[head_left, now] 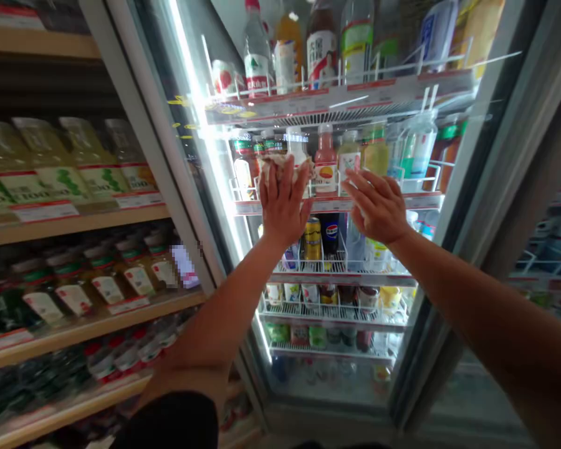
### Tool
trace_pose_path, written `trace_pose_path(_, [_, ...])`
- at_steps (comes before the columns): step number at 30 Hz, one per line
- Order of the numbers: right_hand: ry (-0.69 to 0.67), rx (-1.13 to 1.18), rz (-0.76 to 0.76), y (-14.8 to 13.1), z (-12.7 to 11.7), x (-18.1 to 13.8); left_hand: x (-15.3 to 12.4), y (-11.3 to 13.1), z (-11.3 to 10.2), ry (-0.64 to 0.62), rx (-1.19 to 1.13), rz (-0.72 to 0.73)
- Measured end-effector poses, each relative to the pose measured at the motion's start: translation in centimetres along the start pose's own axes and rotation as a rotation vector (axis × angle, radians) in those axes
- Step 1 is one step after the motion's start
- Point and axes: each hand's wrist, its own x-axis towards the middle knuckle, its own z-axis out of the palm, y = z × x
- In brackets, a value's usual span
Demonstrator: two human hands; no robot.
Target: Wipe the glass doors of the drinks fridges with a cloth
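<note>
Against the glass cooler door (224, 206), near its upper half: left hand (284, 206) pins a crumpled cloth (280, 163) flat to the pane, apparently for wiping; right hand (376, 206) open, empty, bracing alongside.

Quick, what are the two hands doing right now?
Left hand: open flat, pressing a crumpled cloth against the glass door.
Right hand: open, fingers spread, holding nothing.

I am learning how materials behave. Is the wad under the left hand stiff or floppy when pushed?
Probably floppy: the wad looks crumpled under the left hand. It seems light and would likely slide easily over the smooth door, bunching rather than rolling.
</note>
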Motion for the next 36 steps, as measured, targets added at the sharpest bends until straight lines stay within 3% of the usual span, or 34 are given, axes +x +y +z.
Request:
trace_pose_path(5, [-0.030, -0.043, -0.043, 0.0, -0.1, -0.1, -1.5, 1.1, 0.9, -0.166, -0.024, 0.202])
trace_pose_path(10, [-0.027, -0.035, -0.197, 0.4, 0.0, -0.1, 1.0, 3.4, 1.1, -0.177, -0.098, 0.129])
trace_pose_path(13, [-0.073, -0.003, -0.201, 0.7, 0.2, 0.0, 1.6, 5.5, 1.0, -0.240, -0.130, 0.118])
trace_pose_path(15, [-0.085, -0.001, -0.216, 0.8, 0.2, 0.0, 1.5, 5.6, 0.6, -0.240, -0.124, 0.135])
trace_pose_path(19, [-0.105, -0.024, -0.250, 0.4, 0.2, -0.5, 1.3, 1.0, -0.9, -0.133, -0.082, 0.172])
trace_pose_path(22, [-0.089, 0.005, -0.252, 0.4, 0.2, -0.3, 1.7, -3.6, -1.8, -0.072, -0.066, 0.017])
trace_pose_path(25, [-0.024, -0.015, -0.307, 1.5, -0.3, 1.6, 1.8, -6.1, -1.8, -0.059, -0.081, -0.055])
trace_pose_path(27, [0.016, -0.066, -0.228, 2.4, -1.0, 3.7, 1.7, -6.4, -1.7, -0.063, -0.081, -0.055])
trace_pose_path(31, [0.138, -0.129, 0.108, 3.1, -1.9, 6.6, 1.5, -5.8, -1.8, -0.070, -0.089, -0.064])
trace_pose_path(33, [0.180, -0.148, 0.205, 2.3, -1.2, 6.8, 1.4, -5.6, -1.9, -0.074, -0.123, -0.067])
trace_pose_path(36, [0.381, -0.221, 0.392, 0.9, 1.3, 6.6, 1.4, -5.7, -2.1, -0.087, -0.178, -0.073])
